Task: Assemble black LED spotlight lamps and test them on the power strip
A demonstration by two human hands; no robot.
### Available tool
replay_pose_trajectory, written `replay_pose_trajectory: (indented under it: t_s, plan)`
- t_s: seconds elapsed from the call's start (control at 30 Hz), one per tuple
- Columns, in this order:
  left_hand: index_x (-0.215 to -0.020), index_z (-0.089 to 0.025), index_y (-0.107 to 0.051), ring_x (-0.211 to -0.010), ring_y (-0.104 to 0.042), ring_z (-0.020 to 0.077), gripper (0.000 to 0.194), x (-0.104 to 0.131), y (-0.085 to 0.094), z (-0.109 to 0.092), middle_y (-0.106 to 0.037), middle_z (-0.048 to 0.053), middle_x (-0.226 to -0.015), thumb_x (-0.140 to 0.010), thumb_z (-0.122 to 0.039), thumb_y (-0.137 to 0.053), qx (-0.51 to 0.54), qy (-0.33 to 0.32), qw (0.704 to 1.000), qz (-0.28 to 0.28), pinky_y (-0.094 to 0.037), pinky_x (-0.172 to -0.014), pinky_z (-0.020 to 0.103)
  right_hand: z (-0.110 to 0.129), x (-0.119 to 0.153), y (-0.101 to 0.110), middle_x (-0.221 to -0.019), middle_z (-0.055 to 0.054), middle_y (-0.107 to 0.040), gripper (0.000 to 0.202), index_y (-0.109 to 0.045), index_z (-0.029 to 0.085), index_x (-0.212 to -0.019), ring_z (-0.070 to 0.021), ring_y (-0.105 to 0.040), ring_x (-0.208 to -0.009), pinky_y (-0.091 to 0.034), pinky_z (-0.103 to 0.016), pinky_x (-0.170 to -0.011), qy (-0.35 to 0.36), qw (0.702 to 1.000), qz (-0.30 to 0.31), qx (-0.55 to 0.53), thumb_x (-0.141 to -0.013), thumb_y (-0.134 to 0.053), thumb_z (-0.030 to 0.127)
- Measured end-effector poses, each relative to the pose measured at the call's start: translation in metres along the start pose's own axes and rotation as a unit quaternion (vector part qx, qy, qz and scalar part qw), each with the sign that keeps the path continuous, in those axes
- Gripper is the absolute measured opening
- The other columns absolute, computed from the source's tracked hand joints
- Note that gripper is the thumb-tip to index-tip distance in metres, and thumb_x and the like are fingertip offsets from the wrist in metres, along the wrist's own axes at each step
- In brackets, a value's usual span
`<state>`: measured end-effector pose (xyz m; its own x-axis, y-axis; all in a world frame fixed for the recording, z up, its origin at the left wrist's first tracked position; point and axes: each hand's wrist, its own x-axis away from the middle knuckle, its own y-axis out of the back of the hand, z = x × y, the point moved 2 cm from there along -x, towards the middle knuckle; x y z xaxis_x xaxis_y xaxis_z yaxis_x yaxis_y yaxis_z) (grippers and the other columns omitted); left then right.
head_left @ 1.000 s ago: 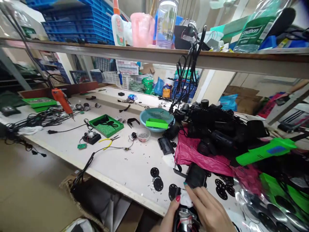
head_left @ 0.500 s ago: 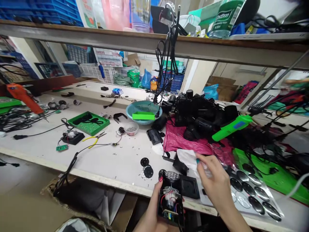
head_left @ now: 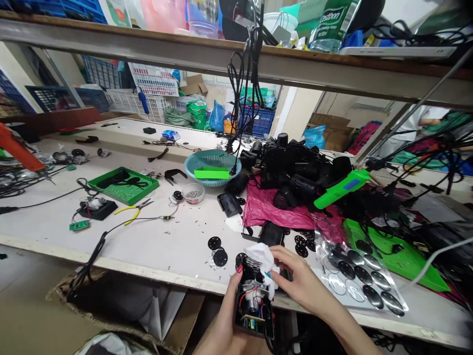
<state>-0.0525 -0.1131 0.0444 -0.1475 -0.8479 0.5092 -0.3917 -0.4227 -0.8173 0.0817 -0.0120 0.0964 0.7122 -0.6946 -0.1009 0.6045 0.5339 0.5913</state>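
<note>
My left hand (head_left: 226, 308) is wrapped round an opened black device housing (head_left: 254, 310) at the table's front edge. A motor, red and blue wires and a small circuit board show inside it. In my right hand (head_left: 295, 278) a crumpled white cloth or tissue (head_left: 261, 257) is pinched, lying over the round perforated metal part at the top of the housing and partly hiding it. Left of the housing lie black slotted discs (head_left: 220, 257). A black casing (head_left: 271, 232) rests just behind my hands.
A sheet of round shiny lenses or discs (head_left: 373, 281) lies right, beside a green tray (head_left: 399, 256). Black devices (head_left: 291, 167) are heaped on a pink bag (head_left: 266, 212). A blue-green basket (head_left: 210, 160), yellow-handled pliers (head_left: 133, 212) and a green tool (head_left: 342, 189) are around.
My right hand has moved left with the white cloth, from behind the housing onto its round metal top. My left hand keeps its hold. The view has shifted slightly.
</note>
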Motion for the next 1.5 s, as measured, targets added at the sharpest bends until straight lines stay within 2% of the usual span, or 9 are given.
replay_pose_trajectory:
  t_s: [0.13,0.27,0.47,0.63,0.77,0.9,1.03,1.3,1.5]
  plan:
    - [-0.122,-0.015,-0.066,-0.089,-0.070,0.0294,0.052,-0.002,0.004,0.004,-0.076,0.010,-0.097,-0.083,-0.048,-0.069,-0.012,0.024,1.000,-0.001,-0.052,-0.083,0.038,0.001,0.005,0.005,-0.107,-0.007,-0.063,0.019,-0.064,0.025,-0.106,-0.0186,-0.062,-0.101,-0.051,-0.030,-0.088,0.060,0.992,0.037,0.101,-0.093,-0.051,0.017]
    - [-0.125,-0.012,-0.064,-0.090,-0.071,0.0285,0.055,-0.004,0.013,0.005,-0.076,0.013,-0.097,-0.082,-0.045,-0.072,-0.042,0.038,0.998,-0.018,-0.051,-0.084,0.038,-0.001,0.012,0.009,-0.090,-0.003,-0.062,0.005,-0.058,0.023,-0.095,-0.0177,-0.061,-0.083,-0.050,-0.027,-0.071,0.098,0.970,0.048,0.218,-0.092,-0.057,0.020]
    - [-0.128,-0.012,-0.062,-0.089,-0.072,0.0283,0.058,-0.003,0.012,0.009,-0.076,0.014,-0.097,-0.082,-0.046,-0.071,-0.057,0.048,0.997,-0.019,-0.053,-0.082,0.037,0.004,0.021,0.001,-0.070,-0.001,-0.055,0.019,-0.049,0.022,-0.076,-0.0170,-0.054,-0.063,-0.037,-0.029,-0.054,0.210,0.901,-0.049,0.376,-0.094,-0.051,0.018]
    - [-0.126,-0.011,-0.063,-0.084,-0.073,0.0286,0.059,0.007,0.001,0.005,-0.077,0.014,-0.094,-0.084,-0.052,-0.067,-0.028,0.061,0.998,-0.001,-0.055,-0.081,0.040,-0.003,0.029,0.007,-0.075,-0.002,-0.056,0.017,-0.055,0.022,-0.082,-0.0163,-0.055,-0.068,-0.044,-0.027,-0.059,0.174,0.946,-0.150,0.227,-0.096,-0.047,0.019]
    - [-0.121,-0.010,-0.065,-0.082,-0.073,0.0291,0.060,0.015,0.001,0.000,-0.077,0.013,-0.089,-0.084,-0.057,-0.065,-0.066,0.075,0.994,-0.032,-0.055,-0.080,0.041,0.001,0.026,0.035,-0.104,-0.008,-0.061,0.013,-0.063,0.023,-0.100,-0.0215,-0.058,-0.098,-0.049,-0.033,-0.080,0.067,0.955,-0.241,0.159,-0.096,-0.050,0.024]
    - [-0.125,-0.013,-0.063,-0.099,-0.070,0.0285,0.054,0.012,0.001,0.007,-0.076,0.012,-0.102,-0.084,-0.048,-0.069,-0.073,0.008,0.996,-0.047,-0.052,-0.091,0.040,0.021,0.011,0.036,-0.101,-0.006,-0.064,0.011,-0.063,0.024,-0.100,-0.0222,-0.055,-0.099,-0.049,-0.037,-0.084,0.091,0.973,-0.094,0.189,-0.094,-0.055,0.021]
    - [-0.123,-0.015,-0.066,-0.114,-0.063,0.0303,0.053,0.006,0.002,0.015,-0.073,0.012,-0.114,-0.082,-0.049,-0.070,-0.126,-0.077,0.988,-0.046,-0.043,-0.105,0.043,0.040,0.001,0.014,-0.104,-0.005,-0.064,0.012,-0.062,0.022,-0.098,-0.0202,-0.055,-0.096,-0.051,-0.034,-0.079,0.128,0.955,0.032,0.265,-0.094,-0.054,0.015]
    - [-0.110,-0.018,-0.073,-0.126,-0.051,0.0323,0.048,0.011,0.003,0.008,-0.067,0.008,-0.128,-0.082,-0.057,-0.066,-0.341,-0.156,0.927,-0.027,-0.025,-0.117,0.047,0.043,-0.003,-0.008,-0.083,-0.001,-0.060,0.020,-0.057,0.019,-0.080,-0.0199,-0.058,-0.076,-0.043,-0.032,-0.056,0.171,0.859,0.025,0.481,-0.077,-0.073,0.008]
    - [-0.122,-0.018,-0.067,-0.131,-0.048,0.0304,0.052,0.009,0.006,0.011,-0.066,0.008,-0.130,-0.086,-0.056,-0.061,-0.307,-0.126,0.943,0.026,-0.029,-0.115,0.046,0.034,-0.008,-0.003,-0.079,-0.001,-0.061,0.015,-0.059,0.018,-0.073,-0.0182,-0.058,-0.076,-0.040,-0.030,-0.059,0.168,0.886,0.087,0.423,-0.086,-0.065,0.012]
